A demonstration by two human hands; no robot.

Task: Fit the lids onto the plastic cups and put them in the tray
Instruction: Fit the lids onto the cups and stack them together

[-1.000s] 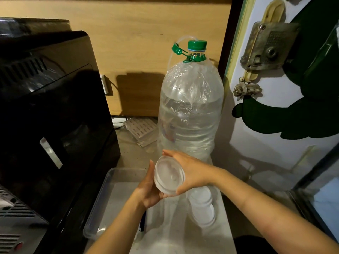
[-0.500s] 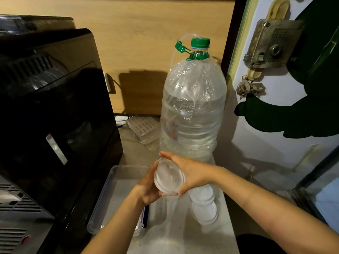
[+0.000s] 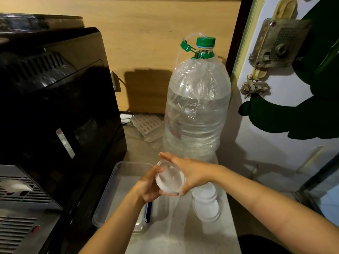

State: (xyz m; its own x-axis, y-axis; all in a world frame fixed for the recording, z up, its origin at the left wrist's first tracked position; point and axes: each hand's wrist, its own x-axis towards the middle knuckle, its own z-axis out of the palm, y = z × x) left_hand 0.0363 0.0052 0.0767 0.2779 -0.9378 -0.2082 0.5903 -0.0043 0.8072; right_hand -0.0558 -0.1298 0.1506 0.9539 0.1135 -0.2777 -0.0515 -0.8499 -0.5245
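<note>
**Two hands hold a small clear cup with a lid above a counter**

Seen from a head-worn camera looking down. Both bare hands meet near the middle of the frame around one small clear plastic cup point(image 3: 170, 178), raised off the counter and tilted so its round lid point(image 3: 171, 182) faces the camera. The left hand point(image 3: 149, 187) cups it from below and from the left, thumb on the rim. The right hand point(image 3: 190, 173) covers it from the right, fingers arched over the top edge and thumb under the bottom edge. The cup's body is hidden behind the lid and the hands, and whether the lid is fully seated cannot be told.

Below and to the left lies a clear, shallow plastic tray point(image 3: 117, 173), partly covered by the left forearm; its near end is hard to make out. A dark blue pen-like thing point(image 3: 148, 211) lies along the tray's right edge, half hidden by the wrist.

Just under the right wrist sit more white lids point(image 3: 206, 206), stacked or overlapping; their number is unclear.

Behind the hands stands a large clear water bottle point(image 3: 197, 114) with a green cap. A glossy black appliance point(image 3: 55, 110) fills the left side, cut off by the frame. At right, a white door point(image 3: 275, 136) carries a worn metal lock.
</note>
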